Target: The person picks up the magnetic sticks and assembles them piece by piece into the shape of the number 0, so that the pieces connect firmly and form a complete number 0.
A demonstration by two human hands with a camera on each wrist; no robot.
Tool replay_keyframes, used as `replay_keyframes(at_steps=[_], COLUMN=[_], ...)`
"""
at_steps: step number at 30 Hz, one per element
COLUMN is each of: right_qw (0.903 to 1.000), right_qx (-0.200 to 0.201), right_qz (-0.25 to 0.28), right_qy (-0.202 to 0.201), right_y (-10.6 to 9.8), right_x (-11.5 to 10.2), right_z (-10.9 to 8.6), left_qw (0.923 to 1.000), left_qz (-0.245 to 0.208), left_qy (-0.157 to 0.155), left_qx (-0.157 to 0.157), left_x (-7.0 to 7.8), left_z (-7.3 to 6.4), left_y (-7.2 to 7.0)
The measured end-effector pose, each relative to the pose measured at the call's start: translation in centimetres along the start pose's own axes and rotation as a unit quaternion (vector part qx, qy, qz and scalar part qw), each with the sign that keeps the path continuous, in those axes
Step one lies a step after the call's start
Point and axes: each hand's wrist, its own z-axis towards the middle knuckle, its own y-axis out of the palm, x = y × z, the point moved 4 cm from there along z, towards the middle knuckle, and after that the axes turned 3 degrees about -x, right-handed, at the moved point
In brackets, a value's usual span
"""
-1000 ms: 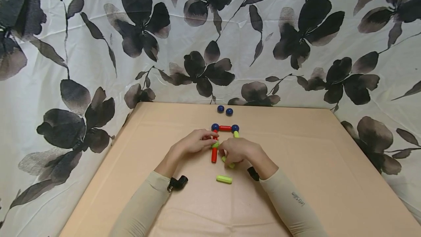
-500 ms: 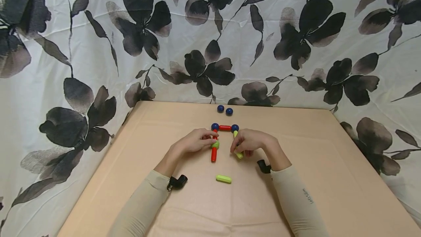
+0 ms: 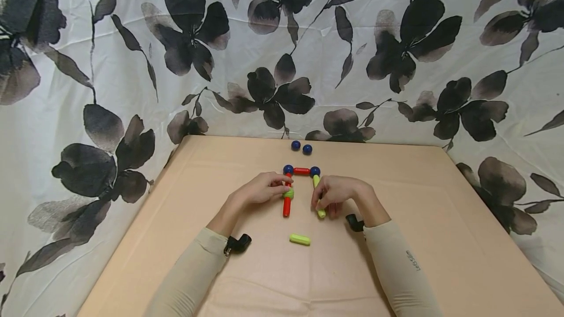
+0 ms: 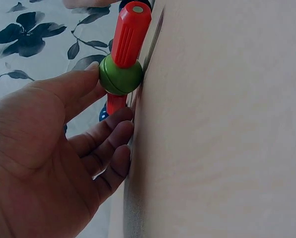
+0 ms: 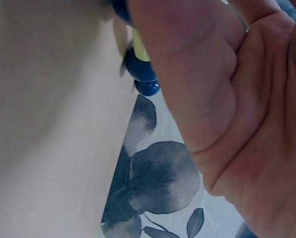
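Observation:
Magnetic rods and balls form a three-sided frame. A red rod (image 3: 301, 171) joins two blue balls (image 3: 288, 169) along its far side. On the left side my left hand (image 3: 261, 189) pinches a green ball (image 4: 120, 74) between thumb and forefinger; a near red rod (image 4: 131, 34) sticks out from it. My right hand (image 3: 339, 192) holds the near yellow-green rod (image 3: 321, 214) on the right side, in line with a far yellow-green rod (image 3: 316, 180). In the right wrist view a blue ball (image 5: 122, 11) shows beside the fingers; most of the join is hidden.
Two loose blue balls (image 3: 301, 147) lie near the table's far edge. A loose yellow-green rod (image 3: 300, 239) lies nearer the person, between the forearms. Behind the table (image 3: 396, 185) hangs a flowered cloth (image 3: 343, 53).
My right hand has moved right, away from the left hand, bringing the near yellow-green rod in line with the far one. The left hand stays at the green ball.

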Motion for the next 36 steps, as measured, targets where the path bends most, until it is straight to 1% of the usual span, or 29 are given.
replay_keyframes(at_steps=[18, 25, 32, 34, 36], right_qw=[0.9997, 0.9998, 0.9996, 0.9996, 0.9995], right_qx=[-0.013, -0.011, -0.013, -0.008, 0.015], right_qz=[0.02, 0.017, 0.025, 0.026, 0.022], right_qy=[0.008, -0.001, -0.005, -0.006, -0.018], right_y=[0.0, -0.1, -0.3, -0.5, -1.0], right_x=[0.8, 0.9, 1.0, 0.9, 0.7], right_z=[0.3, 0.3, 0.2, 0.1, 0.0], left_qw=[0.9999, 0.9999, 0.9999, 0.9999, 1.0], left_qz=[0.003, 0.002, -0.002, -0.002, -0.002], left_qy=[0.011, 0.014, 0.012, 0.01, 0.009], left_qx=[-0.003, 0.0, -0.002, -0.002, -0.002], left_x=[0.1, 0.2, 0.2, 0.2, 0.3], left_z=[0.1, 0.2, 0.1, 0.1, 0.1], left_y=[0.1, 0.2, 0.2, 0.2, 0.2])
